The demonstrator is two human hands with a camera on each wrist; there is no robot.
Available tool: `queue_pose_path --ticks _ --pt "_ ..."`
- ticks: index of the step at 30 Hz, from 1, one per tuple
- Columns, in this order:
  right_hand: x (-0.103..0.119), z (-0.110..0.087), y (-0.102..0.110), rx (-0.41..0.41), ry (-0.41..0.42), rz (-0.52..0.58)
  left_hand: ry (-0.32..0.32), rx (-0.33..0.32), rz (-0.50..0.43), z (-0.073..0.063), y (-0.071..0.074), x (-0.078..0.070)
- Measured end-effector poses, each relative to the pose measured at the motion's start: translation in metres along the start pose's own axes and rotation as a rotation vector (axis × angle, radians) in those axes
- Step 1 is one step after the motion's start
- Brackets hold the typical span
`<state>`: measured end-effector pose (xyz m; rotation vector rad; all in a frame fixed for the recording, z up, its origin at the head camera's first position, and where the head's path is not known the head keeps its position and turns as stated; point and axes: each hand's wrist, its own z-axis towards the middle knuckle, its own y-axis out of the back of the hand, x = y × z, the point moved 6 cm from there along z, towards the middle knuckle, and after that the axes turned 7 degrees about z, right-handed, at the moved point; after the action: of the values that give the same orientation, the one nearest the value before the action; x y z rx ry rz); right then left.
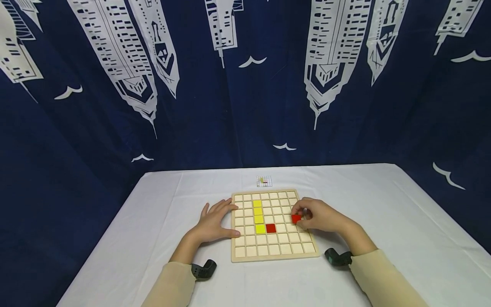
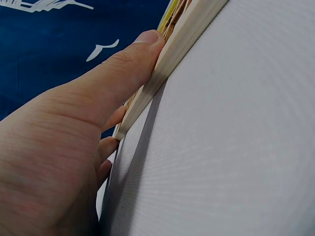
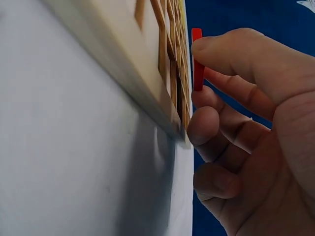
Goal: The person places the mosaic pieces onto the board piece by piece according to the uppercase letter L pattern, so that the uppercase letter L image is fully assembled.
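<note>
A wooden grid board (image 1: 274, 258) lies on the white table. Several yellow tiles (image 1: 258, 211) fill a column left of its middle, and one red tile (image 1: 270, 228) sits just right of the lowest yellow one. My left hand (image 1: 213, 224) rests at the board's left edge, fingers spread; in the left wrist view its thumb (image 2: 125, 64) lies on the wooden rim. Over the board's right side my right hand (image 1: 319, 214) pinches another red tile (image 3: 198, 61) between thumb and fingers. The right wrist view shows that tile edge-on, just above the grid.
Behind the board lies a small printed card (image 1: 264, 181) with a grid, a yellow column and a red mark. White cloth (image 1: 161, 213) covers the table. A dark blue curtain (image 1: 245, 111) with white building prints hangs behind its far edge.
</note>
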<state>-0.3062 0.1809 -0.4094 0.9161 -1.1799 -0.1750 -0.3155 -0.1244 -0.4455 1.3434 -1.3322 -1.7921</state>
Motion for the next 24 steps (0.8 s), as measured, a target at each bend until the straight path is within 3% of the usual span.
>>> queue_pose_path --ticks 11,24 --pt "0.011 0.005 -0.012 0.009 0.064 -0.017 -0.001 -0.004 0.006 0.0 -0.001 0.001" --pt "0.019 0.009 -0.027 0.043 0.047 -0.059 0.0 -0.004 0.005 0.001 -0.001 0.001"
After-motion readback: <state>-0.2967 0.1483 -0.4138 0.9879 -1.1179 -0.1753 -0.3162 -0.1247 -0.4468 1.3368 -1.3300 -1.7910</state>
